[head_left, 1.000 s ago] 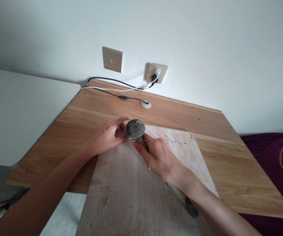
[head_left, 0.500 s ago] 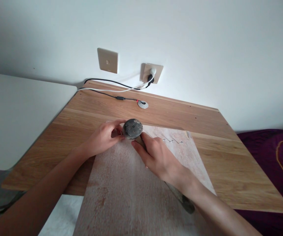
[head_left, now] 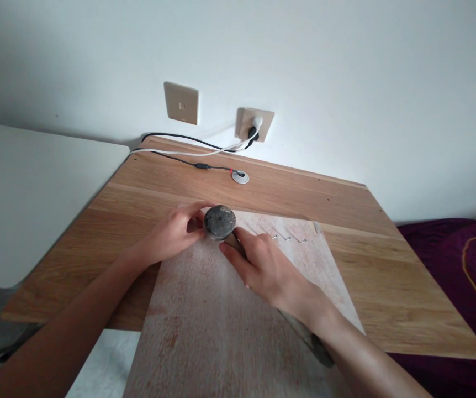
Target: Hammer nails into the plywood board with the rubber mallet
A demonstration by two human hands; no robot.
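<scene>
Head view: right hand (head_left: 266, 266) is gripping the hammer (head_left: 220, 223), head projecting past the fist; left hand (head_left: 174, 235) is curling beside, whether pinching I cannot tell.

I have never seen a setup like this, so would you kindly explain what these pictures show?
There is no machine: these are a person's bare hands, seen by one camera worn on the head, looking forward and down. The right hand grips a hammer. The left hand is curled beside the hammer's head, which hides whatever its fingers may hold. Below is a worn board, lying on a wooden table. Three small nails show near the board's far edge.
</scene>
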